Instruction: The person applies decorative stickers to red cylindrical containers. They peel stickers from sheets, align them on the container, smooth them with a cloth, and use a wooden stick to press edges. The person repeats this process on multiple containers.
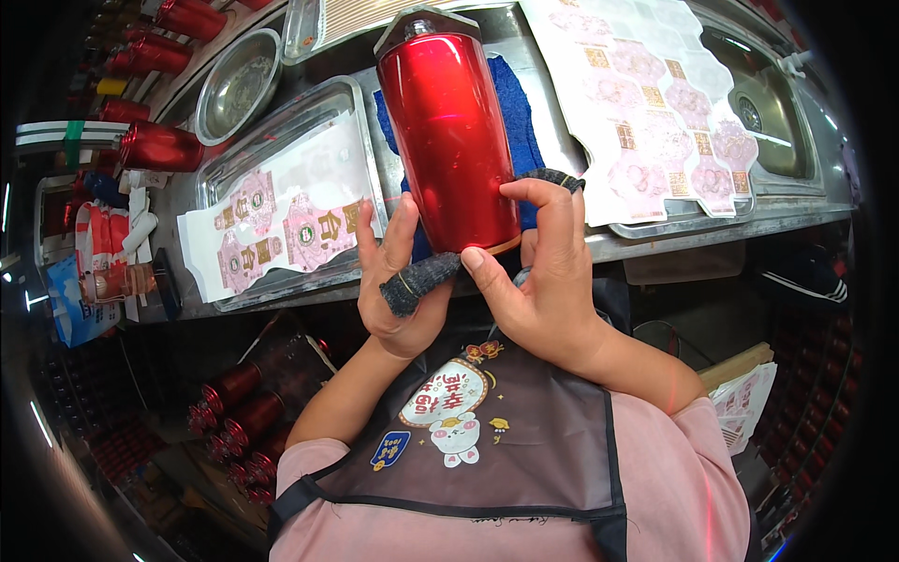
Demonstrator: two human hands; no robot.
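Note:
A glossy red bottle [449, 140] lies in front of me, its neck away from me and its base towards me. Blue cloth [516, 105] lies beneath it, and a metal support plate [460, 21] stands behind its neck end. My left hand [404, 288] touches the lower left side, with a dark knit finger cover on the thumb, whose tip is at the base edge. At the lower right, my right hand [548, 260] grips the base between thumb and fingers. Another knit cover [551, 178] sits on one of its fingers, against the bottle's side.
Left is a metal tray [376, 168] with a sheet of pink and gold labels [319, 228]. A larger label sheet [653, 112] lies at right, beside a sink [772, 126]. A metal bowl [239, 88] and another red bottle [161, 146] stand left. Several red bottles [246, 414] sit below the bench.

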